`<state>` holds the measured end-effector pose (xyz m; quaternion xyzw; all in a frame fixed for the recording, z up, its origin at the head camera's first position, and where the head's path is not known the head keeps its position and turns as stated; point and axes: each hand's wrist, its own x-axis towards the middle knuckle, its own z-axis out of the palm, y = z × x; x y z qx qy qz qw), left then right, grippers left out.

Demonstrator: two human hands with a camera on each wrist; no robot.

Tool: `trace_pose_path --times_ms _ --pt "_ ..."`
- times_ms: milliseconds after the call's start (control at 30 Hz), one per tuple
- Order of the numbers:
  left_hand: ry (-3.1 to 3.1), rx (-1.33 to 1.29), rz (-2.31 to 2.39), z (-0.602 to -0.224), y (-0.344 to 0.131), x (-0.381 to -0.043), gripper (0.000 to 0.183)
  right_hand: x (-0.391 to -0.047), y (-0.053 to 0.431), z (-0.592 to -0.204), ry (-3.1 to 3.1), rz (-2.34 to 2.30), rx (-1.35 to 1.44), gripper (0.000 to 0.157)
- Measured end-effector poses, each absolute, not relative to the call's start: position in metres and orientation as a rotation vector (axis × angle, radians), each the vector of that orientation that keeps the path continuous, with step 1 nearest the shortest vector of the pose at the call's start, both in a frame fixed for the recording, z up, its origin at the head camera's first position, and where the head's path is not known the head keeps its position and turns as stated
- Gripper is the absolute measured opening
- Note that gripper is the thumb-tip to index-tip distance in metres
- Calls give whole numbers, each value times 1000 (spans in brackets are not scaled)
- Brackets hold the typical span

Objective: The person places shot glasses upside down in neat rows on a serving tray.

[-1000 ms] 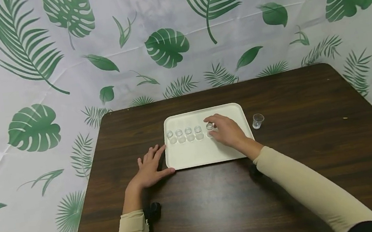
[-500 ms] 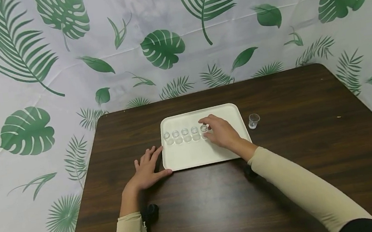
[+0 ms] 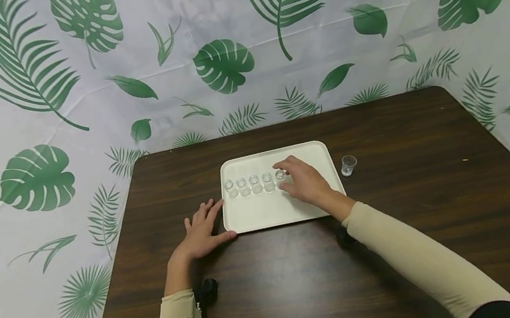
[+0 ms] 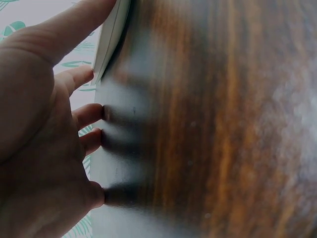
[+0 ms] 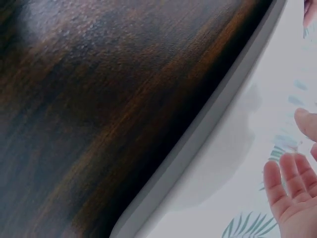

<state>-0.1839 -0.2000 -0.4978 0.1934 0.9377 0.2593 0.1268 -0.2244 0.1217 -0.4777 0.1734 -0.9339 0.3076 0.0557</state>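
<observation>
A row of several small clear cups (image 3: 255, 184) stands on the white tray (image 3: 272, 213). My right hand (image 3: 304, 180) reaches in from the right and holds the cup at the row's right end (image 3: 280, 175) between thumb and index finger; that cup is partly hidden by the fingers. In the right wrist view, the right hand's other fingers (image 5: 296, 181) extend over the tray. My left hand (image 3: 200, 234) lies spread at the tray's left front corner, thumb and index fingertip at its edge. The left wrist view shows its other fingertips (image 4: 94, 141) down on the table.
One more clear cup (image 3: 348, 165) stands on the dark wood table (image 3: 407, 176), just right of the tray. A white cloth with green leaves (image 3: 143, 114) hangs behind the table's far edge.
The right hand has slid its cup slightly left, closing the gap to the row, and then stayed nearly still. The left hand keeps its place; the head view has shifted a little.
</observation>
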Motion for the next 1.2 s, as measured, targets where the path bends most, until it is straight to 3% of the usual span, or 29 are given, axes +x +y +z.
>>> trace_pose_path --times_ms 733,1200 --pt "2717 572 764 -495 -198 -185 93 -199 202 -447 -2627 1002 403 44" --pt "2721 565 752 -498 -200 -185 94 -189 266 -462 -2502 1101 30 28"
